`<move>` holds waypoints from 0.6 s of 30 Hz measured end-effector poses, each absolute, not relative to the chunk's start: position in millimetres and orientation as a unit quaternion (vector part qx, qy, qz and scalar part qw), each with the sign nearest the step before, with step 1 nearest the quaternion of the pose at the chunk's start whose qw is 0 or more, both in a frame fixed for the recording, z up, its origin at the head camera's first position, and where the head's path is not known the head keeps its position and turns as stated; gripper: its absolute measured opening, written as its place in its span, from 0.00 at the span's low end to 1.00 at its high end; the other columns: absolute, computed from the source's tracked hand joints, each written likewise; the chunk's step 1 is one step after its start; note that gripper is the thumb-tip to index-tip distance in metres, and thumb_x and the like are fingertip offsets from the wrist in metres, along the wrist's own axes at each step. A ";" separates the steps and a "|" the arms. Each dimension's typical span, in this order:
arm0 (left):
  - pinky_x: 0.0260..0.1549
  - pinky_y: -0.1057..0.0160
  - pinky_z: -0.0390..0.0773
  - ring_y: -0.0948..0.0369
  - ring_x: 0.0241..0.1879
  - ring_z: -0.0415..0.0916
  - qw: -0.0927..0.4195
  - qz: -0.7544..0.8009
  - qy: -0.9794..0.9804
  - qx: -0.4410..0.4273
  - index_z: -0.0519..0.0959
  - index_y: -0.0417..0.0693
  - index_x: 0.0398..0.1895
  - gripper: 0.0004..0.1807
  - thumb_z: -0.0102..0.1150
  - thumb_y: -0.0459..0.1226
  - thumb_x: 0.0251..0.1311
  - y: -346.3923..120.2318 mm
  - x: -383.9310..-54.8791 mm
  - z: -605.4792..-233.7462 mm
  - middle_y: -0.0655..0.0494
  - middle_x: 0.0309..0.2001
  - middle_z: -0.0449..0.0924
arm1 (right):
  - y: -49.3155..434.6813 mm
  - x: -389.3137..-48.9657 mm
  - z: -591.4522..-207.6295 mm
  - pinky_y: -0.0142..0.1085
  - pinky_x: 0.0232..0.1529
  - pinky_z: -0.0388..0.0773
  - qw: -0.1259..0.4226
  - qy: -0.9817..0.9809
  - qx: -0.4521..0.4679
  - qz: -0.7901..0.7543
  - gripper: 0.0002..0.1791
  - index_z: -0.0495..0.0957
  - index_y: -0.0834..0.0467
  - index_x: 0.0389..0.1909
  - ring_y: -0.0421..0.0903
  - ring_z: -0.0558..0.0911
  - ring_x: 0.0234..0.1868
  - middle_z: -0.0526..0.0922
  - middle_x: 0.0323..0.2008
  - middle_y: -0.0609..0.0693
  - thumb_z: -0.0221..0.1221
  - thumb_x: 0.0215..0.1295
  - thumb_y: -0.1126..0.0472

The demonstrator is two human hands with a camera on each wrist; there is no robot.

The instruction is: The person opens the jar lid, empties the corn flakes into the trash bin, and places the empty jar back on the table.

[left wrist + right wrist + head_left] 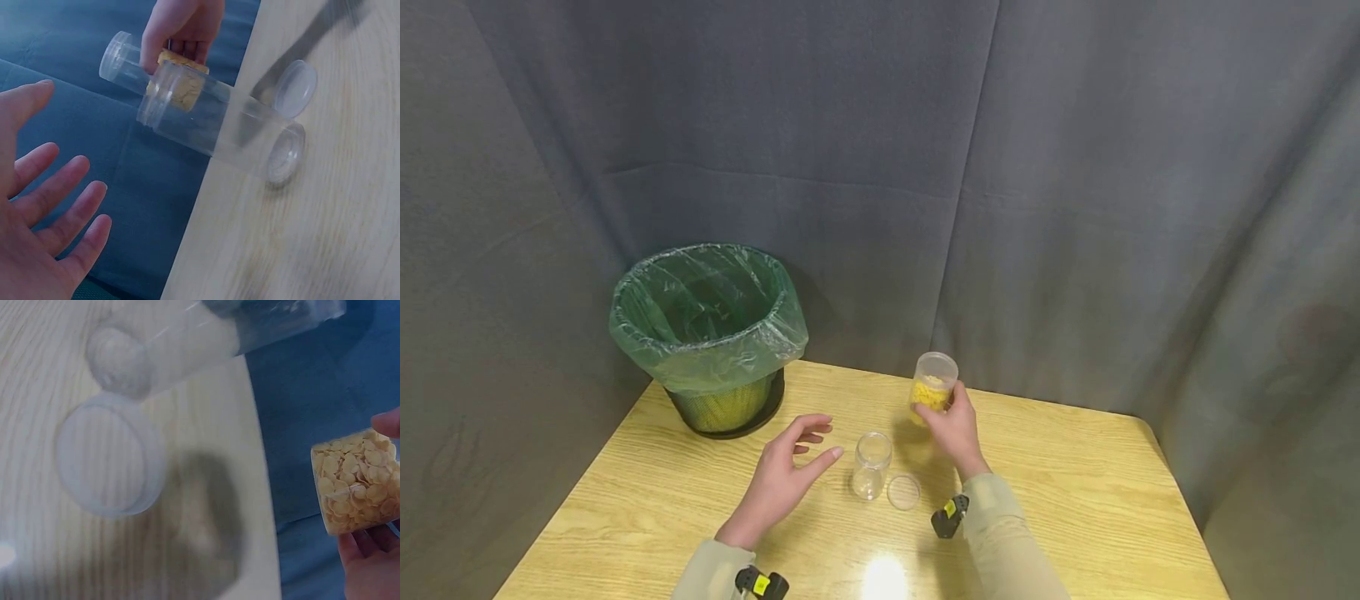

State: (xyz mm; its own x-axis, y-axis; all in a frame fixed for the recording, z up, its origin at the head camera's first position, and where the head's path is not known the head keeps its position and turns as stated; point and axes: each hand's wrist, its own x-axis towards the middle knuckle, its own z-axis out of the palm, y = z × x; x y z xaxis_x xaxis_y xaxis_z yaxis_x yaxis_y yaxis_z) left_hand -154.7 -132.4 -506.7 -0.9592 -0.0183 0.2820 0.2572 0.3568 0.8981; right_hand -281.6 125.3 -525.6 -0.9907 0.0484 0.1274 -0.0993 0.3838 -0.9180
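Note:
My right hand (pixel 955 425) grips a clear plastic jar (pixel 934 387), about half full of small yellow flakes (pixel 356 481), and holds it raised over the far part of the table. A second clear jar (pixel 871 467), bare inside and without a lid, stands upright on the table between my hands. Beside its base a round translucent lid (pixel 904 492) lies flat. My left hand (pixel 786 467) hovers left of the standing jar, fingers spread and loosely bent, with nothing in them. In the left wrist view the standing jar (pixel 219 119) partly overlaps the held one.
A mesh waste bin (pixel 722 408) lined with a green plastic bag (pixel 715 354) stands at the table's back left corner. Grey curtains (pixel 865 167) hang behind the wooden table (pixel 1060 492) and along its sides.

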 end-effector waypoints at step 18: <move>0.52 0.47 0.76 0.56 0.54 0.78 0.146 -0.557 -0.809 -0.116 0.75 0.61 0.62 0.24 0.69 0.44 0.65 -123.2 -160.3 -477.4 0.60 0.55 0.80 | 115.5 -251.5 -471.2 0.49 0.59 0.73 0.102 -0.792 0.110 0.591 0.31 0.69 0.60 0.61 0.54 0.79 0.55 0.78 0.54 0.57 0.67 0.56 0.68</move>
State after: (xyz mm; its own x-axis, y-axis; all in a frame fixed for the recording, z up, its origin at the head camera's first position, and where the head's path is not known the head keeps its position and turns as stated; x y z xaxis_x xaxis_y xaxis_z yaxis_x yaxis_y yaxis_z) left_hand -160.3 -123.2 -477.4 -0.9303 0.0243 0.3659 0.3505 0.3520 0.8679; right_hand -251.5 115.5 -471.2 -0.9551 -0.0540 0.2914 -0.2947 0.2768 -0.9146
